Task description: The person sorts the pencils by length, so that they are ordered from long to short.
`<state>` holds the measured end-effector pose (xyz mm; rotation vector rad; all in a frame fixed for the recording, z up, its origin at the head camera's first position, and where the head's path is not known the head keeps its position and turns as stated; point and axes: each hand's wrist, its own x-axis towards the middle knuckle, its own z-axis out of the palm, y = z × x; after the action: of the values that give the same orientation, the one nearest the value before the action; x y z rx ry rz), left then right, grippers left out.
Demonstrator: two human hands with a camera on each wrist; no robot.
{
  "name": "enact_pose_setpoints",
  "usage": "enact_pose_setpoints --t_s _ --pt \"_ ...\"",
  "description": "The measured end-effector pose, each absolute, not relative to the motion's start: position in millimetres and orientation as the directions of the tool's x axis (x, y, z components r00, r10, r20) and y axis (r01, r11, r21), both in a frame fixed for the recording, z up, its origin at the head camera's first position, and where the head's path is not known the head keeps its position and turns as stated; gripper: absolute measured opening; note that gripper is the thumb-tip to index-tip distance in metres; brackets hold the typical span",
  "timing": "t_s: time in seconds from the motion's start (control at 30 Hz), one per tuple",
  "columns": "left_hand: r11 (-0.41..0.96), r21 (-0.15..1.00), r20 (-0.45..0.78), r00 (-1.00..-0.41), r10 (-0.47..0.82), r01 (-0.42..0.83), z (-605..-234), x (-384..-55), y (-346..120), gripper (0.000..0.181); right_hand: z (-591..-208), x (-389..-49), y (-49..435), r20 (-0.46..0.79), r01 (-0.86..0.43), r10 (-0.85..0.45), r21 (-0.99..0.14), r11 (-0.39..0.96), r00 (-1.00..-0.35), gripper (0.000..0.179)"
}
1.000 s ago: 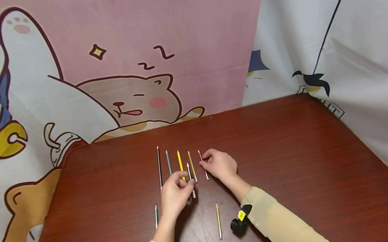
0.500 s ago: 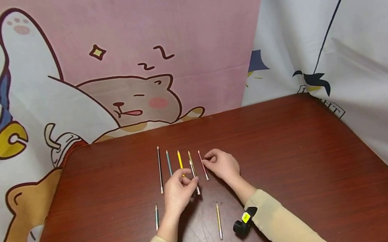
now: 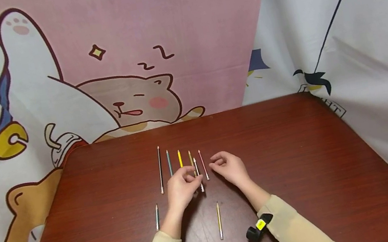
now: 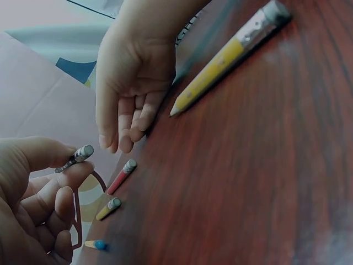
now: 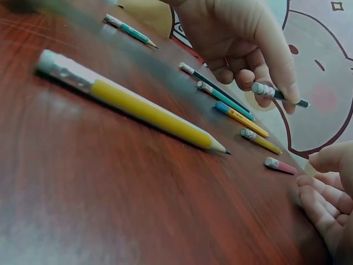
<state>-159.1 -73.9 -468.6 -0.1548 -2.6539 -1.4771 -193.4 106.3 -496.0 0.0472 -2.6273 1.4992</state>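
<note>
My left hand [image 3: 181, 190] pinches a dark pencil [image 5: 267, 90] between thumb and forefinger, its eraser end toward me, held above the table. To the right, my right hand [image 3: 232, 169] holds nothing; its fingers are loosely bent, beside but apart from a red pencil [image 3: 203, 166]. Left of the red one, a row of pencils lies side by side: a dark yellow pencil [image 5: 263, 142], a bright yellow pencil [image 3: 180, 158] with a blue end, a teal pencil [image 3: 169, 162] and a black pencil [image 3: 160, 168]. My left hand partly covers some of them in the head view.
A short yellow pencil [image 3: 219, 220] lies between my forearms, near the front. Left of my left wrist is a short green pencil [image 3: 157, 217]. The brown table [image 3: 302, 162] meets a printed cloth [image 3: 205, 50] along its back edge.
My left hand has carried the dark pencil rightward, to between the dark yellow and red pencils. My right hand has let go of the red pencil and drawn back to the right.
</note>
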Motion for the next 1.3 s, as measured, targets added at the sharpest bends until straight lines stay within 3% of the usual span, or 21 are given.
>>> enact_pose_setpoints --t_s 0.57,1.3 --pt "0.563 0.811 0.175 -0.984 0.027 0.16 -468 -170 -54 0.026 -489 -160 139 0.168 -0.173 -0.056 -0.841 0.513 -0.984 0.028" --pt "0.761 0.628 0.238 -0.971 0.009 0.161 -481 -199 -27 0.027 -484 -133 177 0.248 -0.279 -0.129 -0.826 0.49 -0.96 0.031"
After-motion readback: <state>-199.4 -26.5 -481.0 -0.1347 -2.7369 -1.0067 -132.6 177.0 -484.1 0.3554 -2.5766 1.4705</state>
